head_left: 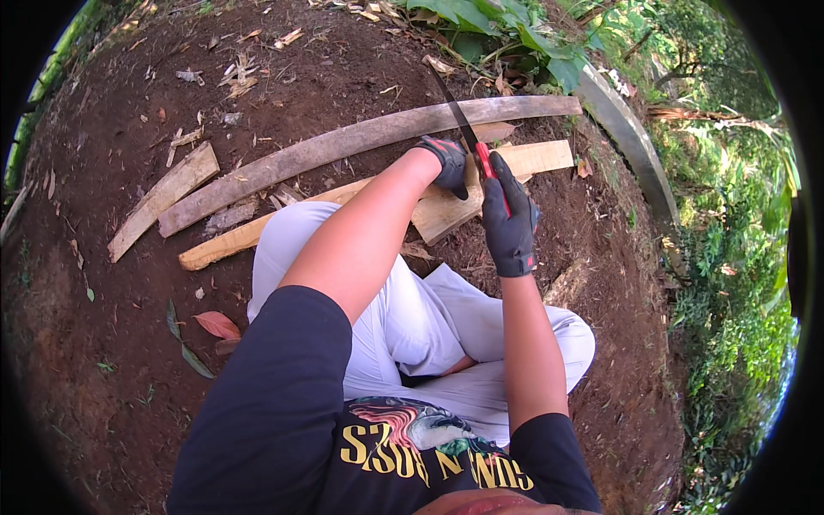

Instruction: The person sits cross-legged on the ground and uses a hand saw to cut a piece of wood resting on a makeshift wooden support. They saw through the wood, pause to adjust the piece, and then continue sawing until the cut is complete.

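Note:
My right hand [508,219], in a black and red glove, is closed round the red handle of a handsaw [456,107]. Its dark blade points away from me and slants up to the left, across the long grey plank. Just left of the handle, my gloved left hand [448,165] grips a short wooden board [439,216], its thumb over the near side. That board lies across a long pale plank [545,157] in front of my folded legs. Whether the saw's teeth touch the wood cannot be made out.
A long, weathered grey plank [335,148] lies beyond my hands, with a shorter plank [165,199] at its left end. Wood chips [240,77] are scattered over the brown soil. Leafy plants [515,39] grow at the far side, and a concrete edge [631,129] runs along the right.

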Demonstrator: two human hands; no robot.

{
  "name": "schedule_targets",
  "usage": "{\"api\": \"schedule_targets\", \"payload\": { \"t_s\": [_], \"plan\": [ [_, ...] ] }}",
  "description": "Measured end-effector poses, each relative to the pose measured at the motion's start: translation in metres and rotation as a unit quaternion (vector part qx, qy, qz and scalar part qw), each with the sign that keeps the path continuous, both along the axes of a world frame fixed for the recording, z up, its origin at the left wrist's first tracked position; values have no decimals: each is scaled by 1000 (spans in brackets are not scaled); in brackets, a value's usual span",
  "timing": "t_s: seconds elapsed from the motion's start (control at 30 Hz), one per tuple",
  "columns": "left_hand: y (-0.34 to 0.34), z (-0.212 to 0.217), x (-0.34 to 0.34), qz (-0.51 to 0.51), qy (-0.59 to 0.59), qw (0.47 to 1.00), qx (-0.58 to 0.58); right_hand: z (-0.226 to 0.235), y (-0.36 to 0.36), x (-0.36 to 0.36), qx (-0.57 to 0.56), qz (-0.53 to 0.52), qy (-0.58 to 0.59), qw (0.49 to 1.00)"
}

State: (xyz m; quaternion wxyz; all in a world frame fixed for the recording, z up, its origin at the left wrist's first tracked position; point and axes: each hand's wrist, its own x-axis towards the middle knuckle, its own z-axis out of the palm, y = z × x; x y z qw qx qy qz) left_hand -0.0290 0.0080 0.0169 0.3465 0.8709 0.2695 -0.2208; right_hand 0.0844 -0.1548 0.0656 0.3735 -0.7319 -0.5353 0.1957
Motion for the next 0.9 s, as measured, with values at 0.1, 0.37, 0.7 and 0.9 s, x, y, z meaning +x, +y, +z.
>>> {"api": "schedule_targets", "payload": {
  "t_s": [0.1, 0.37, 0.7, 0.9],
  "plan": [
    [-1, -2, 2, 0, -2, 1000, -8, -2, 11, 10, -24, -22, 87, 996],
    [2, -3, -6, 18, 8, 1000, 7, 100, -129, -9, -188, -92, 89, 974],
    [2, -2, -2, 7, 16, 1000, 9, 58, -91, 0, -103, -12, 5, 995],
    [2, 6, 5, -13, 15, 1000, 2, -17, 29, 3, -9, 3, 7, 1000]
  ]
}}
